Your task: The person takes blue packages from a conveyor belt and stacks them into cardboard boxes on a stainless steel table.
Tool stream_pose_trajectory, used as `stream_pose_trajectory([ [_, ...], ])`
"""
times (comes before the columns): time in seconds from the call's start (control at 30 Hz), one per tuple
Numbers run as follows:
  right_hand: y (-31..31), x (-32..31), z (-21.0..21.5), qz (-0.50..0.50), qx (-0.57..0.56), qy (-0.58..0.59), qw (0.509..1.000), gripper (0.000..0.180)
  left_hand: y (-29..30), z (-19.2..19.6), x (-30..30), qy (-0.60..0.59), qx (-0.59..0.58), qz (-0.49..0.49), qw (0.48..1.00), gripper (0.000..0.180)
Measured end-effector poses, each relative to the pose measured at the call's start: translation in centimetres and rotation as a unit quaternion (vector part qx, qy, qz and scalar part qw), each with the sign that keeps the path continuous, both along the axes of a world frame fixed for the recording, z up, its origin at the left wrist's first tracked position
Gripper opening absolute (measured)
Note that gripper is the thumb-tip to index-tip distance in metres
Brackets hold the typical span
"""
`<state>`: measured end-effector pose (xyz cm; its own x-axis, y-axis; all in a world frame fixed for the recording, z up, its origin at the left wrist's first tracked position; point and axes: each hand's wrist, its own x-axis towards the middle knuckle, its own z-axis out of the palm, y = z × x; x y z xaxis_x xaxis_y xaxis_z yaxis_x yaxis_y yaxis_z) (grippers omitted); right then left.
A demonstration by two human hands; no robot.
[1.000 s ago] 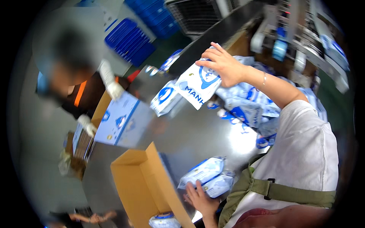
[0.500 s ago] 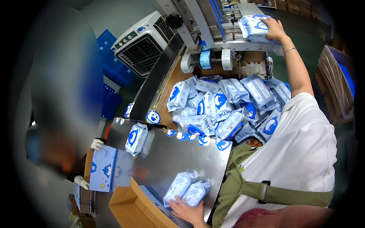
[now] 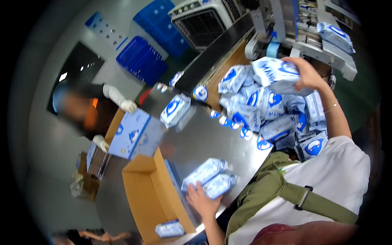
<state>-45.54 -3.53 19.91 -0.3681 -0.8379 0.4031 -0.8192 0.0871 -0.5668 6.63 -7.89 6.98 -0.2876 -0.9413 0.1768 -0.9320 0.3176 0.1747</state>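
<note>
My right hand grips a white-and-blue soft wipes pack, raised above a heap of similar packs in a bin. On the metal table, two more packs lie side by side: one farther and one nearer. My left hand rests against their near ends, fingers spread. Just left of it stands an open cardboard box, flaps up, with a single pack visible inside. Another pack sits alone on the table near the bin.
Across the table, a co-worker's white-gloved hands hold a blue printed carton. A conveyor machine at the back right carries a pack. An air cooler and blue crates stand behind.
My right hand has lifted a pack off the conveyor end and brought it left over the heap. My left hand stays at the two table packs. The view has swung left.
</note>
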Motion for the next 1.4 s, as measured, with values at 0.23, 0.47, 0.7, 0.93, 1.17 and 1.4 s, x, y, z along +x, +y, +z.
stream_pose_trajectory([
  [0.23, -17.0, 11.1, -6.6, 0.288, 0.156, -0.303, 0.895, 0.091, -0.2, 0.3, -0.3, 0.041, -0.006, 0.004, 0.999, 0.103],
  [0.47, -40.8, 22.8, -1.4, 0.291, 0.075, 0.11, 0.947, 0.09, -0.8, 0.5, -0.1, 0.059, 0.016, 0.024, 0.998, 0.088],
  [0.7, -58.9, 30.3, -6.8, 0.292, 0.098, 0.11, 0.945, 0.094, -1.0, -0.3, 0.3, 0.116, 0.053, 0.036, 0.991, 0.082],
  [0.93, -52.5, 29.5, -16.2, 0.389, 0.198, 0.254, 0.863, 0.119, -1.7, 0.2, 0.1, 0.146, 0.098, 0.031, 0.984, 0.089],
  [1.17, -32.7, 28.6, -14.7, 0.515, 0.168, 0.273, 0.795, 0.102, -3.1, 0.4, 0.3, 0.048, 0.082, -0.027, 0.995, 0.085],
  [1.4, -28.9, 28.3, -16.7, 0.531, 0.379, -0.077, 0.754, 0.075, -3.9, 1.7, -1.1, -0.007, 0.105, -0.08, 0.991, 0.085],
])
